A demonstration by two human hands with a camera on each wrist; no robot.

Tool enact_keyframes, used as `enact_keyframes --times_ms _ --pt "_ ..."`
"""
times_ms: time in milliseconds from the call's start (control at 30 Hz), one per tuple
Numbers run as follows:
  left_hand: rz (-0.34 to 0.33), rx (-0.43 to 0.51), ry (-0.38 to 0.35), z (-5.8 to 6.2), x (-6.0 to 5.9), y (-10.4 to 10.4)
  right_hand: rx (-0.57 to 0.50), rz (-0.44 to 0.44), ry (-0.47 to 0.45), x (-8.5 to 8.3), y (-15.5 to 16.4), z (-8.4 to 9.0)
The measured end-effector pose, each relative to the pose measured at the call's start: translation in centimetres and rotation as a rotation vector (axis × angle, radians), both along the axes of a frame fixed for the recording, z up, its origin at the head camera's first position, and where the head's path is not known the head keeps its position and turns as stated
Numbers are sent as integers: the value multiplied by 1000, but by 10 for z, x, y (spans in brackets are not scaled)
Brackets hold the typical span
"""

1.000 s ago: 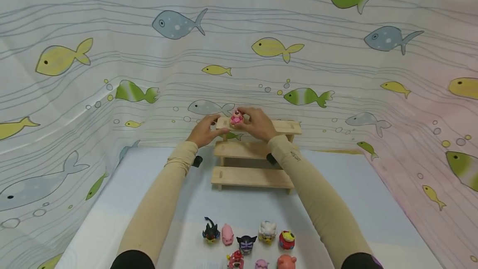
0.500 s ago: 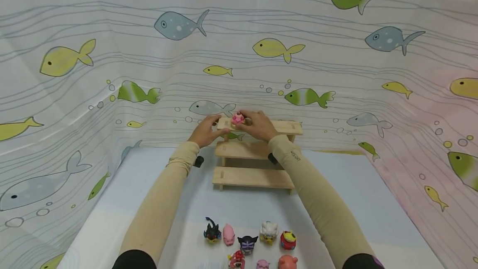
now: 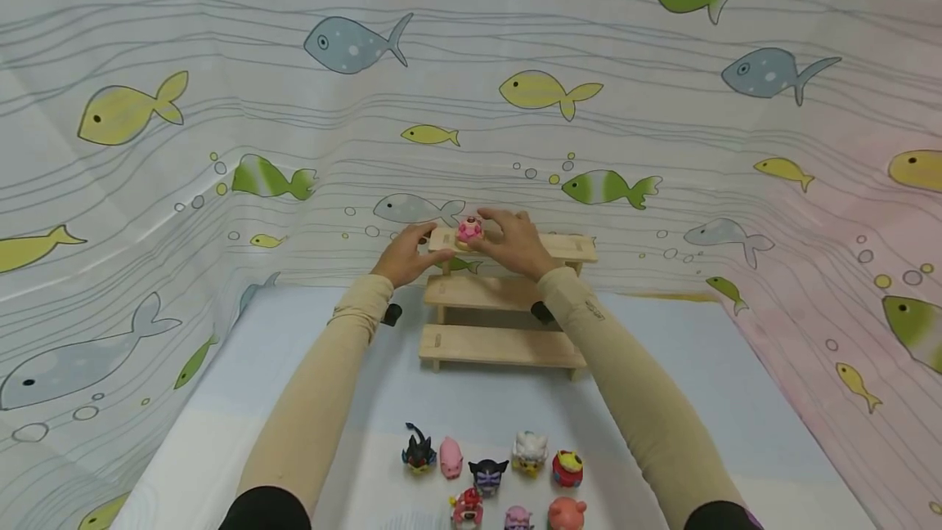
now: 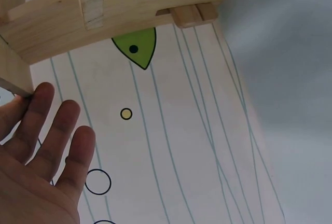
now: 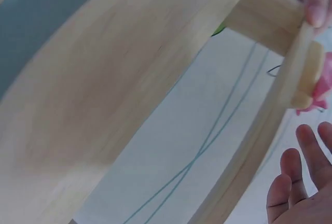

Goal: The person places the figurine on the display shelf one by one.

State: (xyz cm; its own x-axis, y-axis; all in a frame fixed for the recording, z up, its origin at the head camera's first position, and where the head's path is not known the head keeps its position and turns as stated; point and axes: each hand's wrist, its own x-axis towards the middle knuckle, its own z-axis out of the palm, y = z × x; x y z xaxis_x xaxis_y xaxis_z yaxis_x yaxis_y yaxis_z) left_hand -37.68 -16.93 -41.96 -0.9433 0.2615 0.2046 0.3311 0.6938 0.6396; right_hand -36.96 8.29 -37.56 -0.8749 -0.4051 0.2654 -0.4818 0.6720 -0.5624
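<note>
A small pink figure rests near the left end of the top board of a three-step wooden shelf. In the right wrist view only part of the pink figure shows, beside a pale rounded piece. My left hand grips the left end of the top board, thumb at the front edge and fingers behind. In the left wrist view several fingers of the left hand extend past the board's corner. My right hand is just right of the figure, its fingers spread and apart from it.
Several small figures stand on the table near me, among them a black one, a pink pig, a white one and a red and yellow one. A fish-print sheet rises behind the shelf.
The right hand's fingers have loosened from the pink figure and shifted slightly right. The figure stays on the top board; the left hand keeps its place.
</note>
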Motion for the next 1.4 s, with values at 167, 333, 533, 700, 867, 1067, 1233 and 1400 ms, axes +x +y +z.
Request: enact_keyframes --times_ms 167,333,533,700,867,1067,1233,1400 --pt "9 23 -7 -1 0 2 -109 40 8 13 10 1" --pt "-13 80 -23 -3 3 5 -137 77 83 30 29 -6" --pt "-9 105 -35 -1 6 4 -133 153 170 54 49 -9" --pt "-12 124 -30 2 5 4 -101 205 148 79 64 -14" --pt "-2 120 -24 1 3 5 -63 254 143 104 79 -22" --pt "10 126 -25 -1 1 7 -72 232 51 136 98 -30" --pt "20 107 -27 -2 0 9 -51 247 73 156 117 -40" --pt "28 104 -25 -1 2 9 -46 221 93 174 132 -53"
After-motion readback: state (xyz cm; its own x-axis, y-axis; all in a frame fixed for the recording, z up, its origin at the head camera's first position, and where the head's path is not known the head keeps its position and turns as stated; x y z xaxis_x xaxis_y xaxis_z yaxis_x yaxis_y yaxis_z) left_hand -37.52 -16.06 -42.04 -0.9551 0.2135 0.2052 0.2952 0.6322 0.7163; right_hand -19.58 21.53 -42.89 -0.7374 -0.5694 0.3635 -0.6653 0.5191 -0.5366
